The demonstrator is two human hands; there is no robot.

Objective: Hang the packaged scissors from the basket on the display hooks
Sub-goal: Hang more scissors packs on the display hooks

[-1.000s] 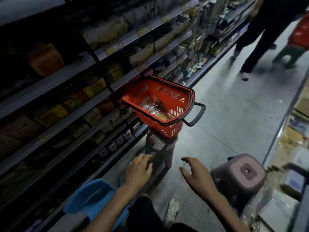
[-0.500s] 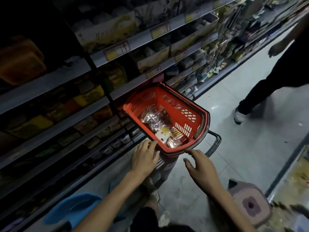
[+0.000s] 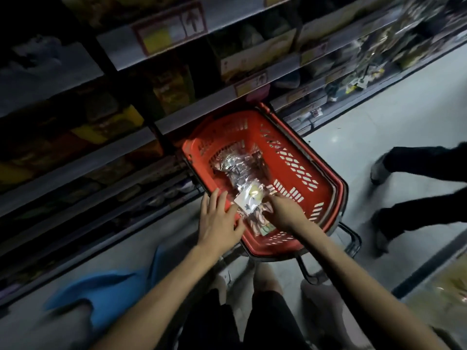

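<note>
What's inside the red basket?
Shiny clear packets lie heaped in the red basket, a white card packet on top. The right hand reaches in among them. What lies beneath the heap is covered.

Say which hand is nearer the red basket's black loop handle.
Right: the right hand reaches inside the basket, near the handle; the left hand rests on the opposite rim.

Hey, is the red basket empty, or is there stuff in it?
Not empty. Several shiny packages lie on the bottom of the red basket; the right hand reaches in among them.
</note>
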